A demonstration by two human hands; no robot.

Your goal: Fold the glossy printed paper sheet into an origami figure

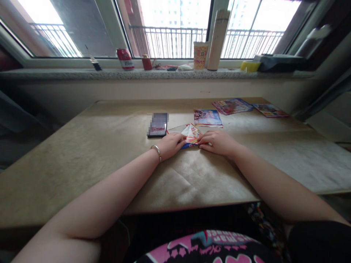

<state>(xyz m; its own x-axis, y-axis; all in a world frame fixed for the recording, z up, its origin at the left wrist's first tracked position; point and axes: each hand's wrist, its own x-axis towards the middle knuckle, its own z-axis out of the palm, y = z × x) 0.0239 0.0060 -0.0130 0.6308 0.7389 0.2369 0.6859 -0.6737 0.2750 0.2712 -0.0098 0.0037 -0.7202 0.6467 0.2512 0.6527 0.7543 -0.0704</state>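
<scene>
A colourful printed sheet of paper (192,134), partly folded into a pointed shape, lies on the brown paper-covered table (95,157). My left hand (171,144), with a bracelet at the wrist, presses on the sheet's left side with curled fingers. My right hand (216,141) pinches and holds down its right side, fingers together. The sheet's lower part is hidden between the two hands.
A dark phone (157,126) lies just left of the paper. Three more printed sheets (207,118) (232,106) (270,110) lie farther back and right. The windowsill holds a red can (125,59), a paper cup (200,54), a tall flask (218,34) and small items.
</scene>
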